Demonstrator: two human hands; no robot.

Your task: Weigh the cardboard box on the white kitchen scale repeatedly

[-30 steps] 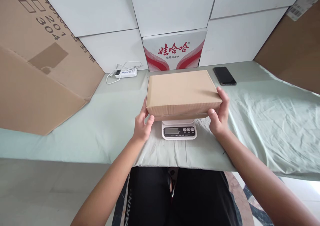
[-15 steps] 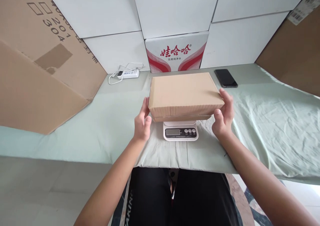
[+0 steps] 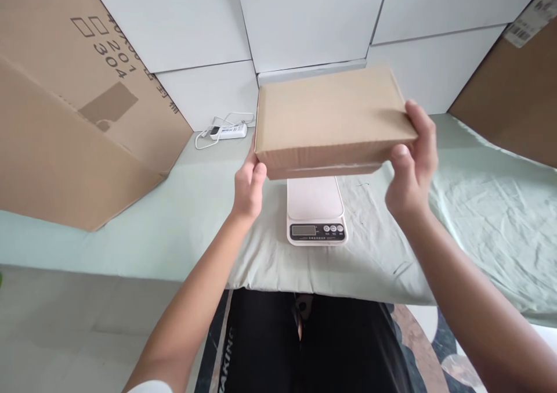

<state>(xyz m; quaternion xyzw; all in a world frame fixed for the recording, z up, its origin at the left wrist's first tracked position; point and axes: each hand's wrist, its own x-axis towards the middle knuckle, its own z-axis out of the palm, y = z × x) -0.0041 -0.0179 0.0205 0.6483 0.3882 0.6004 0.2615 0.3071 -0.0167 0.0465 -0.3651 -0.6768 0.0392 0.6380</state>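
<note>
A closed brown cardboard box (image 3: 331, 114) is held up between both hands, tilted a little with its right end nearer me. My left hand (image 3: 250, 187) grips its left end, thumb at the near lower corner and fingers mostly hidden behind the side. Around the right end wraps my right hand (image 3: 413, 161), fingers on the far side and thumb on the near edge. Below the box, apart from it, a white kitchen scale (image 3: 317, 210) rests on the cloth; its far part is hidden by the box, and its display looks blank.
A white power strip with a cable (image 3: 228, 130) lies at the back left on the green cloth (image 3: 209, 207). Large cardboard panels stand at the left (image 3: 87, 126) and right (image 3: 517, 91). White boxes (image 3: 308, 21) form the back wall.
Both hands have lifted the cardboard box higher and farther from me, off the scale's platform, which now shows. The box now covers the red-and-white carton and the phone.
</note>
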